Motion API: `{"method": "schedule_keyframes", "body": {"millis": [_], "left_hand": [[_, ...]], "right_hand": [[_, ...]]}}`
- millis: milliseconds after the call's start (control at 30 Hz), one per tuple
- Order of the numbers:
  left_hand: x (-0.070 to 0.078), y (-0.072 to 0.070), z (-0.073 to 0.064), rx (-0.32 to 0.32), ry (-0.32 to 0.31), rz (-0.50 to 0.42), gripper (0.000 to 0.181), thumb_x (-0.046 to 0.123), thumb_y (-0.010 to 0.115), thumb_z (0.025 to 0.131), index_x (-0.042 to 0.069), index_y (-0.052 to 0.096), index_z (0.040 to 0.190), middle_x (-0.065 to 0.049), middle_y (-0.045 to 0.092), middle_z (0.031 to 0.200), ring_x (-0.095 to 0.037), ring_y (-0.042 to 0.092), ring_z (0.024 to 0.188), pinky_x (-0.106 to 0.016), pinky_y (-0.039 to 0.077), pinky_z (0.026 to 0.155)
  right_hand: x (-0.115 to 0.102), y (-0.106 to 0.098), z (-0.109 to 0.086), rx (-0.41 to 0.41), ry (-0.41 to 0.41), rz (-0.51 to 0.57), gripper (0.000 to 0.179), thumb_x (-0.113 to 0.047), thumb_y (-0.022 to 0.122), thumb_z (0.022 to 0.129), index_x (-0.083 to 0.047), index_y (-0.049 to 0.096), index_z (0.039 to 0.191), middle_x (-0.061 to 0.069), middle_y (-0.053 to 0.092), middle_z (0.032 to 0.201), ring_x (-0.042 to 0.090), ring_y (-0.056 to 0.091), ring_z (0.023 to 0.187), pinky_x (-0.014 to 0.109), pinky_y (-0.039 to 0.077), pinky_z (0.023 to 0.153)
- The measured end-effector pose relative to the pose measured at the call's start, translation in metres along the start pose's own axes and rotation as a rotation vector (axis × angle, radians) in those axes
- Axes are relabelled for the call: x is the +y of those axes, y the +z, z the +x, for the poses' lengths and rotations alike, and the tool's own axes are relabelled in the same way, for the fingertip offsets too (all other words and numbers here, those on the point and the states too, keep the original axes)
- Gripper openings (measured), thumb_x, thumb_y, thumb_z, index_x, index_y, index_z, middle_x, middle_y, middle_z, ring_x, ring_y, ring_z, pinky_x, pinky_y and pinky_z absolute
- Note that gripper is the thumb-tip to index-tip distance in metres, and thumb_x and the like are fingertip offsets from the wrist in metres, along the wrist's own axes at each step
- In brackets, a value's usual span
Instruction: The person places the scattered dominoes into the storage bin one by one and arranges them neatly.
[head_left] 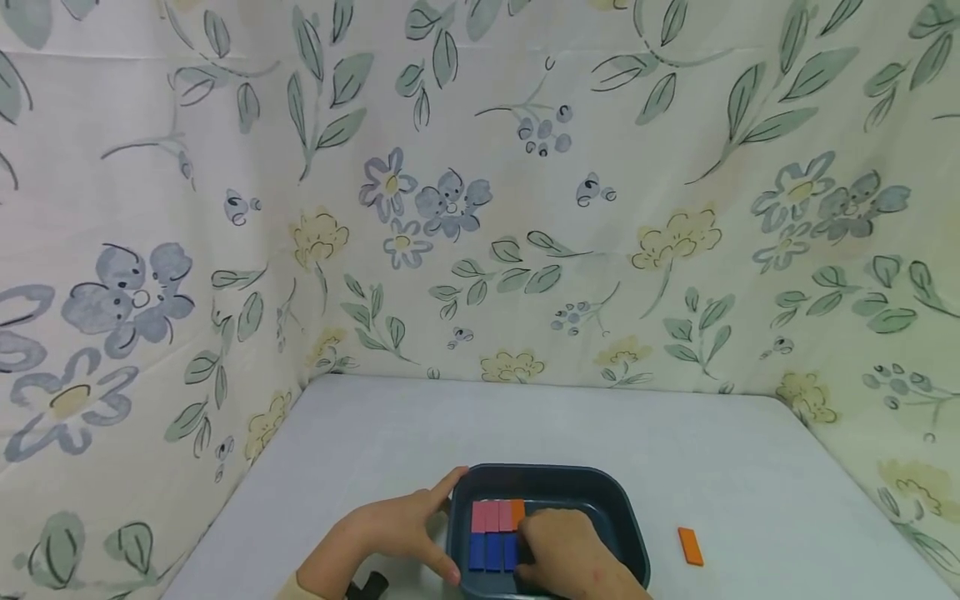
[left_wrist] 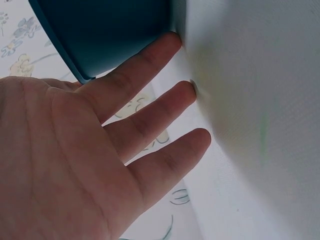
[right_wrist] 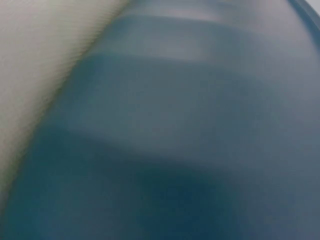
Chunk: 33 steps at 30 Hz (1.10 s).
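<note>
A dark blue tray [head_left: 555, 483] lies on the white table. My left hand [head_left: 405, 527] is spread at its left side, thumb and index finger touching the rim. In the left wrist view the other fingers [left_wrist: 165, 105] are straight beside the tray's outer wall [left_wrist: 110, 35]. Inside the tray, pink blocks [head_left: 492, 517] and an orange block [head_left: 518, 510] form a row above blue blocks [head_left: 493, 552]. My right hand [head_left: 568, 550] reaches into the tray at the right end of these rows. Its fingertips are hidden, so what they hold cannot be seen.
A loose orange block [head_left: 691, 547] lies on the table [head_left: 735, 467] right of the tray. Below my left wrist is a small black object [head_left: 369, 586], partly cut off. A floral curtain [head_left: 510, 208] hangs behind and at both sides. Only blurred tray surface [right_wrist: 165, 110] fills most of the right wrist view.
</note>
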<state>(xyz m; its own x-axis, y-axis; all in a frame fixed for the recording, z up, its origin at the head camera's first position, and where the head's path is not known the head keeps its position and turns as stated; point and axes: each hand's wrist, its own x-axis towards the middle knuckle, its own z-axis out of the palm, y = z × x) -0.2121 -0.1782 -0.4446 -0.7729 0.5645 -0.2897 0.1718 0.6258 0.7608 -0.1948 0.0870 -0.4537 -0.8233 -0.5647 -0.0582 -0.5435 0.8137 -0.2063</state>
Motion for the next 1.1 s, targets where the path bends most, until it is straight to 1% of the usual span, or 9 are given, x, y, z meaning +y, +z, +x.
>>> {"method": "schedule_keyframes", "body": {"millis": [133, 400, 500, 633, 700, 767, 833, 967, 1100], "left_hand": [[0.000, 0.000, 0.001, -0.012, 0.008, -0.013, 0.122, 0.041, 0.092, 0.071, 0.033, 0.009, 0.161, 0.004, 0.057, 0.131, -0.029, 0.043, 0.132, -0.068, 0.030, 0.105], [-0.001, 0.002, 0.002, -0.032, 0.031, -0.035, 0.119, 0.041, 0.091, 0.073, 0.034, 0.010, 0.161, 0.007, 0.059, 0.128, -0.026, 0.045, 0.130, -0.068, 0.030, 0.105], [-0.002, 0.002, 0.004, -0.036, 0.030, -0.034, 0.119, 0.041, 0.091, 0.073, 0.035, 0.010, 0.161, 0.007, 0.058, 0.127, -0.025, 0.045, 0.129, -0.068, 0.030, 0.105], [0.000, 0.004, 0.006, -0.034, 0.016, -0.020, 0.119, 0.042, 0.091, 0.072, 0.037, 0.010, 0.160, 0.008, 0.058, 0.125, -0.023, 0.047, 0.127, -0.068, 0.031, 0.104], [0.002, 0.005, 0.008, -0.030, 0.009, -0.012, 0.119, 0.043, 0.091, 0.072, 0.037, 0.011, 0.160, 0.008, 0.058, 0.124, -0.023, 0.047, 0.125, -0.069, 0.031, 0.103], [0.003, 0.006, 0.008, -0.024, 0.001, -0.003, 0.120, 0.043, 0.091, 0.071, 0.036, 0.011, 0.160, 0.008, 0.058, 0.123, -0.023, 0.047, 0.124, -0.069, 0.032, 0.102], [0.003, 0.006, 0.009, -0.021, -0.005, 0.006, 0.120, 0.043, 0.092, 0.071, 0.035, 0.011, 0.160, 0.007, 0.058, 0.123, -0.024, 0.047, 0.123, -0.070, 0.032, 0.102], [0.003, 0.006, 0.009, -0.021, -0.009, 0.016, 0.120, 0.043, 0.092, 0.071, 0.036, 0.012, 0.160, 0.008, 0.058, 0.122, -0.024, 0.047, 0.124, -0.070, 0.032, 0.102], [0.004, 0.006, 0.014, -0.042, 0.038, 0.013, 0.120, 0.042, 0.091, 0.072, 0.038, 0.010, 0.159, 0.010, 0.058, 0.124, -0.019, 0.047, 0.125, -0.068, 0.032, 0.103]], "right_hand": [[0.001, 0.003, 0.002, -0.010, 0.017, -0.004, 0.027, -0.038, 0.083, 0.081, -0.017, 0.067, 0.078, -0.011, 0.046, 0.059, 0.009, 0.043, 0.054, 0.027, 0.039, 0.055], [0.004, 0.008, 0.001, -0.017, 0.021, 0.014, 0.027, -0.042, 0.083, 0.081, -0.019, 0.068, 0.083, -0.013, 0.050, 0.066, 0.006, 0.046, 0.058, 0.029, 0.047, 0.060], [0.011, -0.001, -0.003, -0.007, 0.025, 0.037, 0.027, -0.044, 0.080, 0.082, -0.021, 0.069, 0.087, -0.014, 0.053, 0.069, 0.005, 0.047, 0.061, 0.030, 0.049, 0.061], [0.029, -0.029, -0.020, 0.054, 0.045, 0.100, 0.031, -0.048, 0.078, 0.083, -0.020, 0.070, 0.093, -0.015, 0.054, 0.073, 0.004, 0.047, 0.063, 0.030, 0.048, 0.059], [0.039, -0.044, -0.031, 0.083, 0.075, 0.146, 0.032, -0.050, 0.077, 0.084, -0.020, 0.070, 0.095, -0.013, 0.053, 0.071, 0.005, 0.046, 0.062, 0.030, 0.045, 0.057], [0.047, -0.057, -0.041, 0.094, 0.134, 0.193, 0.032, -0.050, 0.077, 0.084, -0.021, 0.070, 0.095, -0.010, 0.049, 0.067, 0.007, 0.044, 0.059, 0.029, 0.039, 0.053], [0.056, -0.067, -0.049, 0.091, 0.197, 0.239, 0.031, -0.049, 0.077, 0.085, -0.021, 0.069, 0.094, -0.007, 0.048, 0.064, 0.010, 0.043, 0.056, 0.029, 0.036, 0.051], [0.076, -0.078, -0.064, 0.071, 0.309, 0.332, 0.027, -0.045, 0.077, 0.086, -0.021, 0.066, 0.094, 0.000, 0.048, 0.064, 0.015, 0.043, 0.055, 0.031, 0.035, 0.052], [0.106, -0.082, -0.079, 0.061, 0.423, 0.358, 0.026, -0.041, 0.074, 0.089, -0.017, 0.066, 0.094, 0.002, 0.051, 0.070, 0.018, 0.047, 0.063, 0.034, 0.038, 0.056]]}}
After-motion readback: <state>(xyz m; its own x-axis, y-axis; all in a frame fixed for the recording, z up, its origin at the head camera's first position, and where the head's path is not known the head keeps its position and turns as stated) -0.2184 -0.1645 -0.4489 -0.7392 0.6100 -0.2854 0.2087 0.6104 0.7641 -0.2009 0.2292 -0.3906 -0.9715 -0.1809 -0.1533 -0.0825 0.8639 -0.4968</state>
